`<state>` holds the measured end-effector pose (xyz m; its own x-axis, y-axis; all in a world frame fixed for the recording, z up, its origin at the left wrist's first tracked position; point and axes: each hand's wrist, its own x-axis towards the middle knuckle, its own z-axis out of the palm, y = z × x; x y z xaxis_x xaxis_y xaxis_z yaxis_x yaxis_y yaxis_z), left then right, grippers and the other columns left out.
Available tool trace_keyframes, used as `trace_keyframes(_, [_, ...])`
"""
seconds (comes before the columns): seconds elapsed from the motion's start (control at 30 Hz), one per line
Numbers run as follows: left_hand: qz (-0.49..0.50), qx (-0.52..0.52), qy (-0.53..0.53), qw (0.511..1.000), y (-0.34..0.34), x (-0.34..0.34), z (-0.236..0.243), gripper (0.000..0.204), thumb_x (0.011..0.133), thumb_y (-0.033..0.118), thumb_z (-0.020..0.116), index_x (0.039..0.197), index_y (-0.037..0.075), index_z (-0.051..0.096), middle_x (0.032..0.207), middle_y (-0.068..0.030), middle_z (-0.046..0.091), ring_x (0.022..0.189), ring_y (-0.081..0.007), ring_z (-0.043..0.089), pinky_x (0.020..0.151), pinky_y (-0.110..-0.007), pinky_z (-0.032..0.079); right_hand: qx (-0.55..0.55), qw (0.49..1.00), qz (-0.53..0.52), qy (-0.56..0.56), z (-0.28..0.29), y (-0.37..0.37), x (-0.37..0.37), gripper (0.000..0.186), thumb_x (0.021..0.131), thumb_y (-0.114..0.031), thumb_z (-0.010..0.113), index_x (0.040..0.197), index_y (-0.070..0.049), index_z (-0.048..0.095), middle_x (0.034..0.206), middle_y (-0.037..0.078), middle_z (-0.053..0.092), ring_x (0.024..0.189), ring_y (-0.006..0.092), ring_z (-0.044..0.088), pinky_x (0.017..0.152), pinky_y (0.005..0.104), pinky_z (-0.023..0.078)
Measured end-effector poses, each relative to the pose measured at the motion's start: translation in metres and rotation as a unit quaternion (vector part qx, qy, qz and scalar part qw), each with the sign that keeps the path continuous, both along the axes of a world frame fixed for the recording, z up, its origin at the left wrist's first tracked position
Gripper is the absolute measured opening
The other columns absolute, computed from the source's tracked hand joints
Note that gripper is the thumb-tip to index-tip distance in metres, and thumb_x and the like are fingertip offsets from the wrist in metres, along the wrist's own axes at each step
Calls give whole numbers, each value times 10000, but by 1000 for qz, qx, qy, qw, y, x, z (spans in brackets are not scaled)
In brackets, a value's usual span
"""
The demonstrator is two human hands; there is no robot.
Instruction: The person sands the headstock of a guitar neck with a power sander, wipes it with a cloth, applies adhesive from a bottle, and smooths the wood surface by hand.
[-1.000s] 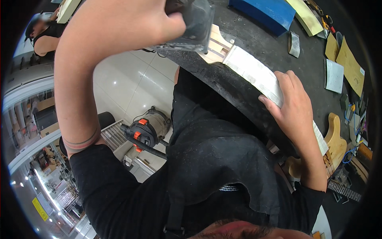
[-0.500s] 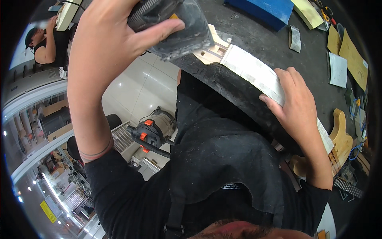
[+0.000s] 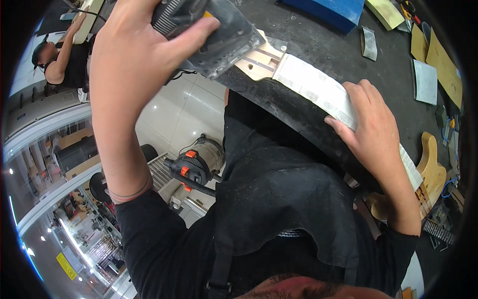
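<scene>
Left grip (image 3: 144, 42) closed around 1 dark power tool (image 3: 231, 37), thumb along its side; remaining fingers out of sight, tool cut off by the upper frame edge. Right grip (image 3: 371, 112) clasps the white-covered neck (image 3: 313, 82), fingers over the far side, thumb at the near side. Neck lies on the dark desk (image 3: 303, 30), slanting from upper centre to lower right. Its pale wooden headstock (image 3: 258, 65) is partly covered by the tool; cannot tell whether they touch. Right hand and forearm hide a stretch of neck, so its join to the wooden guitar body (image 3: 434, 177) cannot be verified. Nearby on desk: blue block (image 3: 326, 12), cropped at top; pale yellow block (image 3: 384, 14); curled grey sheet (image 3: 369, 44); pale grey sheet (image 3: 424, 81); brown sheets (image 3: 445, 70). Lower-right clutter, including a blue cord (image 3: 449, 188), is hard to separate. Vacuum (image 3: 194, 167) on the floor; co-worker (image 3: 62, 62) at far left, face blurred.
</scene>
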<state>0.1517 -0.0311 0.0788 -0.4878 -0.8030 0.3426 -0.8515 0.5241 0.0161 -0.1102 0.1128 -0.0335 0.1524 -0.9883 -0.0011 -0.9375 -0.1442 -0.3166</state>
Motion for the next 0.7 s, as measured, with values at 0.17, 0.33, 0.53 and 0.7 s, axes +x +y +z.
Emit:
trace_keyframes(0.17, [-36, -5, 93, 995, -17, 28, -13, 748, 813, 195, 872, 1508, 53, 633, 1390, -180, 697, 1255, -304, 702, 1088, -402, 553, 0, 1000, -1, -5, 4, 1, 1, 598, 872, -342, 875, 1324, -39, 627, 1143, 139, 612, 1083, 346, 655, 917, 455, 566])
trace_keyframes(0.33, [8, -10, 44, 999, -23, 32, -3, 734, 839, 187, 842, 1522, 41, 615, 1447, -187, 685, 1276, -305, 693, 1096, -407, 557, -21, 1000, 18, -5, 5, -1, 4, 581, 889, -346, 864, 1321, -37, 628, 1181, 147, 626, 1113, 353, 659, 941, 460, 567])
trace_keyframes(0.53, [22, 77, 101, 992, -5, 2, 4, 696, 844, 218, 855, 1481, 33, 646, 1370, -189, 715, 1218, -292, 717, 1069, -395, 566, -2, 1000, 1, 0, 0, 1, 0, 584, 881, -339, 869, 1322, -37, 633, 1183, 144, 628, 1119, 352, 658, 949, 459, 565])
trace_keyframes(0.7, [-132, -71, 87, 985, -13, 28, -21, 702, 837, 186, 861, 1485, 35, 639, 1360, -176, 706, 1213, -310, 709, 1061, -399, 556, -6, 1000, 5, -1, 3, 2, 1, 588, 877, -340, 872, 1322, -37, 634, 1187, 144, 629, 1119, 347, 661, 950, 453, 566])
